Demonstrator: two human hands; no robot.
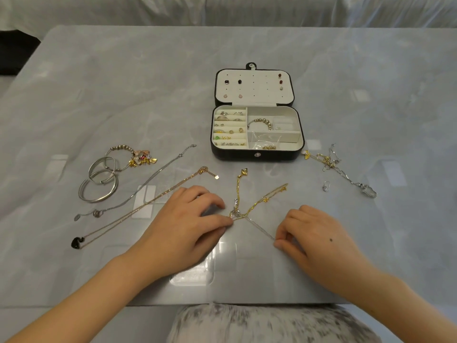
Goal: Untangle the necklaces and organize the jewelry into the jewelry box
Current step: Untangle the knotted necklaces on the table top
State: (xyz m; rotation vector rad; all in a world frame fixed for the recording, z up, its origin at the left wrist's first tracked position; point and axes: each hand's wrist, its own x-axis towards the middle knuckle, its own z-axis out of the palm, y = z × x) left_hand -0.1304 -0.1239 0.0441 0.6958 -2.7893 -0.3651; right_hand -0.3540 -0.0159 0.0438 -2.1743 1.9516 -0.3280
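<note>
A tangle of gold and silver chains [249,206] lies on the grey table in front of me. My left hand [188,226] pinches the knot at its left end. My right hand [314,236] pinches the end of a thin silver chain [259,227] that runs out of the knot. The open black jewelry box [257,154] stands behind, with rings, studs and a bead bracelet in its cream compartments and stud earrings on its lid. Another tangle of gold and silver chains [331,164] lies to the right of the box.
Laid out straight at the left are a silver necklace [148,180] and a gold necklace [158,198] with a black pendant [77,242]. Silver bangles [101,179] and a charm bracelet [138,157] lie further left. A small silver piece [326,186] sits at right.
</note>
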